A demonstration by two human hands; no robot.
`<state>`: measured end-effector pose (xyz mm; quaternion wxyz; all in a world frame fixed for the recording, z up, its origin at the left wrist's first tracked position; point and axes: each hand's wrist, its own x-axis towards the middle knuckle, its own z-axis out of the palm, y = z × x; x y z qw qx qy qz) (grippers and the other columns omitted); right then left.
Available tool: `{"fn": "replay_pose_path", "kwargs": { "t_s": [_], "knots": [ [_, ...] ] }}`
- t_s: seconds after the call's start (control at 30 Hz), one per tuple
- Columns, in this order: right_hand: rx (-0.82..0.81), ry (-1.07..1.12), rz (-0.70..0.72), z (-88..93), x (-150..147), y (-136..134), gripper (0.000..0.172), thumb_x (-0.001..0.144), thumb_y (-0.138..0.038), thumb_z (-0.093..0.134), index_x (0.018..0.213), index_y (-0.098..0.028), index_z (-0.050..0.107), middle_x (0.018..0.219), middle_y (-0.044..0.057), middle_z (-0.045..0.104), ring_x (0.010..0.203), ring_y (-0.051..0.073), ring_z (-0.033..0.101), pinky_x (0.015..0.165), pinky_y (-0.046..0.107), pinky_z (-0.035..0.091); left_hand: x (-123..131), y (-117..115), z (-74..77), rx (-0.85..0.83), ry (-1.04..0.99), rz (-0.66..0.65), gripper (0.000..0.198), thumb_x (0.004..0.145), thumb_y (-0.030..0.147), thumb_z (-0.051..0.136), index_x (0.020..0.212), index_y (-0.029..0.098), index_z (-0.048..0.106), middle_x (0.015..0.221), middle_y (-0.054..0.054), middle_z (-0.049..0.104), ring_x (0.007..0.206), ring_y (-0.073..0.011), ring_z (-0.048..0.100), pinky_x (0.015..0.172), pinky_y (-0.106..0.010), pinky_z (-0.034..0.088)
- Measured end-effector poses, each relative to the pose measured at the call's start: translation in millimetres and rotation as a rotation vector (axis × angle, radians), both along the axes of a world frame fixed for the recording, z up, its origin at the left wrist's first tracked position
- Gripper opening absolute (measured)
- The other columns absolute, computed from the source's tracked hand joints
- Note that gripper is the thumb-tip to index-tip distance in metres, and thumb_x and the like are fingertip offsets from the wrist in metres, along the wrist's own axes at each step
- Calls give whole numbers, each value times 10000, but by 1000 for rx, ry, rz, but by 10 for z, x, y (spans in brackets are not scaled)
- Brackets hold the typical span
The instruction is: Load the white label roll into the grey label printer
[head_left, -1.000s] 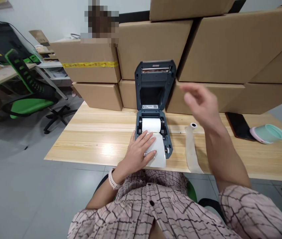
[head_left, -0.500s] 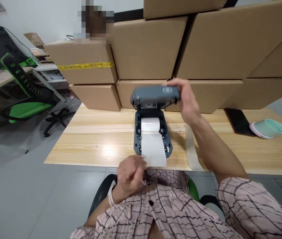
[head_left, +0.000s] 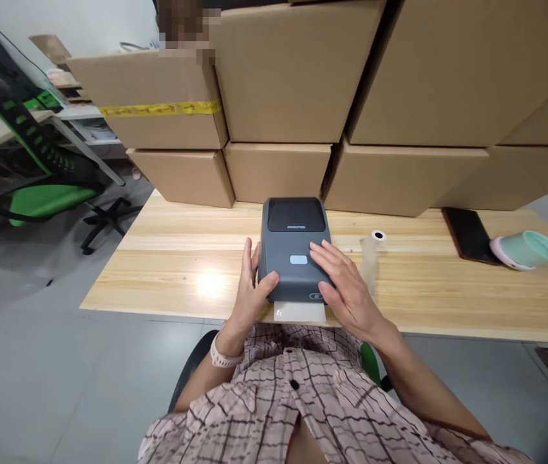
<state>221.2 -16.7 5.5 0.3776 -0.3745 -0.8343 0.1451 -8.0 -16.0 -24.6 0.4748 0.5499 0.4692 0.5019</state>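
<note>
A dark grey label printer [head_left: 281, 248] stands on the wooden table with its lid down. From its front slot a white label strip [head_left: 300, 312] sticks out toward the table's front edge. My left hand [head_left: 250, 290] lies along the printer's left side, thumb on the front top edge and fingers stretched out. On the right part of the lid rests my right hand [head_left: 346, 287], open, with its fingers extended and pressing flat. The paper roll inside is hidden by the lid.
A loose pale strip [head_left: 368, 264] and a small white ring-shaped core [head_left: 378, 236] lie right of the printer. Farther right are a phone [head_left: 469, 235] and a mint-green cup [head_left: 532, 248]. Stacked cardboard boxes [head_left: 278, 77] line the back. A green chair [head_left: 51, 200] stands left.
The printer's lid has swung down from raised to closed. My right hand came down with it onto the top, and my left hand moved up from the front edge to the printer's left side.
</note>
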Motion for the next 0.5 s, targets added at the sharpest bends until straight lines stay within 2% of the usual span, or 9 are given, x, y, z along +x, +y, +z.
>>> {"fn": "replay_pose_path", "kwargs": {
  "t_s": [0.1,0.2,0.3,0.4,0.43,0.5],
  "knots": [
    [-13,-31,-19,-79,-12,-41,577,1080,-289,389,1640,-346,261,1648,49,427,1576,279,303,1256,603,318,28,-55,-72,42,12,22,978,962,624,578,1660,298,-24,1711,-183,282,1561,-329,353,1242,-523,387],
    [-10,-7,-35,-141,-45,-58,574,1078,-278,362,1638,-354,262,1647,41,424,1577,284,297,1262,611,303,78,-56,-116,82,-9,59,943,956,627,581,1654,287,44,1686,-186,336,1541,-323,391,1241,-531,378],
    [11,34,-54,-176,-81,-58,570,1074,-265,346,1630,-366,277,1645,28,423,1578,286,297,1265,614,295,115,-33,-113,126,-2,109,880,953,656,555,1628,262,151,1671,-189,355,1541,-326,382,1236,-541,372],
    [14,50,-68,-184,-100,-60,555,1072,-263,342,1615,-373,305,1640,17,432,1577,284,299,1267,606,298,105,-96,-67,114,19,105,793,971,587,569,1605,267,215,1653,-174,383,1522,-307,403,1219,-514,390],
    [11,55,-72,-182,-104,-61,546,1072,-264,343,1608,-368,316,1635,18,439,1577,282,300,1268,603,299,96,-154,-58,129,37,140,763,969,548,593,1592,271,252,1638,-163,403,1507,-296,417,1213,-497,393],
    [7,70,-78,-174,-112,-66,521,1072,-264,347,1585,-354,350,1621,24,456,1575,276,304,1267,597,304,83,-318,-65,208,92,311,607,958,483,629,1488,267,426,1518,-129,524,1396,-263,511,1149,-440,443]
  ]
}}
